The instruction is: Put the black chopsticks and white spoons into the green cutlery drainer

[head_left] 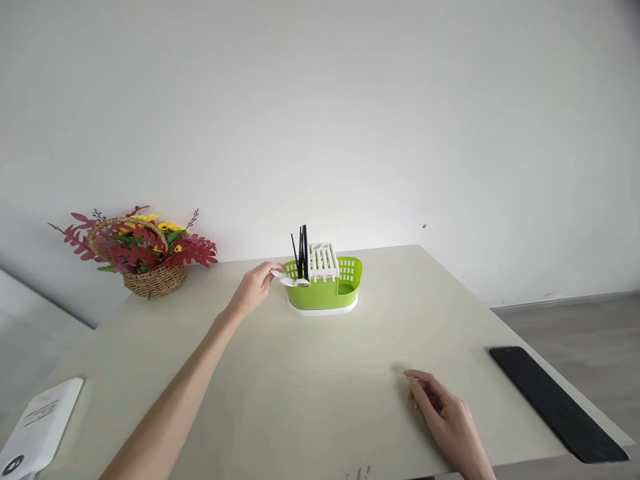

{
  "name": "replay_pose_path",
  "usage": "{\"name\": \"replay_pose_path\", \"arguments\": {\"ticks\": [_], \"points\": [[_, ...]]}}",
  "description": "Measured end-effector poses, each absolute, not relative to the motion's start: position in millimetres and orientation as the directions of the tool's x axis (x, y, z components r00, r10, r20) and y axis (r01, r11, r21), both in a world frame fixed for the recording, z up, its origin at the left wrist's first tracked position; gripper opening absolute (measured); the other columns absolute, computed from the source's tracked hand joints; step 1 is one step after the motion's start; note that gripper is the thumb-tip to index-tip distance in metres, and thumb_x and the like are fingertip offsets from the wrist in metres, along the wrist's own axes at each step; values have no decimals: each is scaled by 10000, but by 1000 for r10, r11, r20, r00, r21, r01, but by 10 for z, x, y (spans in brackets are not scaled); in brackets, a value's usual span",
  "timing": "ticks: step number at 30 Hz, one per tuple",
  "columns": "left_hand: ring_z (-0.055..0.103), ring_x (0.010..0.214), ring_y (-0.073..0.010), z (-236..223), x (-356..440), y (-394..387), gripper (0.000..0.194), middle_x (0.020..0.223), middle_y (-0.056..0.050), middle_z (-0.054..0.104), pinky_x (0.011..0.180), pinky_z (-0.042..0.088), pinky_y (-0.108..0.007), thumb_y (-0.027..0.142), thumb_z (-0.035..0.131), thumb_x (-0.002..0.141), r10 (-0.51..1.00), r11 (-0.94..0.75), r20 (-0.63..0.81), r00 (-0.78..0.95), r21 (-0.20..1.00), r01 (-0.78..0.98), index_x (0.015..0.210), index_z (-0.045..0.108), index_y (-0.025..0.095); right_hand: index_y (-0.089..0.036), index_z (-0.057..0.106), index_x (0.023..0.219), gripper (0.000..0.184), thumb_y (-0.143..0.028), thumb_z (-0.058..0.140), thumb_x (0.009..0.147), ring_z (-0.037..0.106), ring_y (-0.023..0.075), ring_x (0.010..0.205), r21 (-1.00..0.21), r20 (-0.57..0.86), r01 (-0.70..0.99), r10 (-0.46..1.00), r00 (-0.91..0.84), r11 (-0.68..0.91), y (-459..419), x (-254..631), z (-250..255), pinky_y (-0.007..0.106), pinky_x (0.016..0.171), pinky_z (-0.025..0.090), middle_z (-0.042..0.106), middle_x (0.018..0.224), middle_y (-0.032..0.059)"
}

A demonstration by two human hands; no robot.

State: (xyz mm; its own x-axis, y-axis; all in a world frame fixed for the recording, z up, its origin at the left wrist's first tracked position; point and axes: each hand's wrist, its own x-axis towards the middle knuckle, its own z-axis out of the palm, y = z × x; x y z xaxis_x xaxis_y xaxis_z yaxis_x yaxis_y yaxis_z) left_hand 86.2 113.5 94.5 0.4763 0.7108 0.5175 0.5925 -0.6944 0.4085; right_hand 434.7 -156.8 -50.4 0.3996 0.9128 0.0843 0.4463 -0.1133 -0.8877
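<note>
Pale tabletop (320,373); green utensil basket (320,295), slotted, white-based.

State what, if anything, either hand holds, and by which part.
The left hand pinches a white spoon-like utensil at one end; which end is unclear. The right hand looks empty.

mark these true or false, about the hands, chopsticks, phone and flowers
1. The left hand holds white spoons by the caddy. True.
2. The chopsticks lie flat on the table. False: they stand in the caddy.
3. The right hand grips the phone. False: the phone lies on the table, apart from that hand.
4. The flowers are left of the caddy. True.
</note>
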Motion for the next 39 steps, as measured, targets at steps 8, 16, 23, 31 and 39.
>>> {"name": "replay_pose_path", "arguments": {"ticks": [8,16,23,31,39], "points": [[624,1261,-235,906,874,1131,342,1321,-83,685,1099,467,-445,220,409,971,704,-697,523,480,385,604,1237,621,259,-274,729,1007,501,-708,501,906,631,181,630,-891,71,432,900,430,-137,-1567,4330,-515,248,603,469,695,702,1],[687,1037,-207,233,614,762,316,1265,-123,671,925,546,-364,364,543,950,863,-394,504,-32,712,582,1225,560,210,-273,737,1052,475,-673,519,918,621,174,630,-885,65,443,906,418,-141,-1572,4365,-511,236,594,469,699,718,-1],[679,774,-192,-116,376,464,358,873,-58,719,707,542,-289,537,511,952,945,-216,313,-91,811,544,1019,622,203,-277,741,1068,500,-698,527,902,643,162,626,-873,56,461,907,418,-159,-1585,4363,-520,218,601,485,712,720,-7],[606,631,-174,-95,504,-249,327,746,1,655,612,487,-267,507,458,1002,972,-228,203,117,707,669,1032,645,240,-297,732,1033,489,-705,501,894,656,159,625,-843,-52,486,934,354,-231,-1488,4406,-600,222,630,509,740,776,-11],[672,926,-234,-183,571,-596,183,987,-53,685,822,536,-366,294,466,1003,885,-388,407,228,374,842,1065,635,259,-375,732,1073,443,-693,476,902,714,187,721,-715,-108,639,948,300,-283,-1373,4399,-661,231,640,550,766,856,-22]]}}
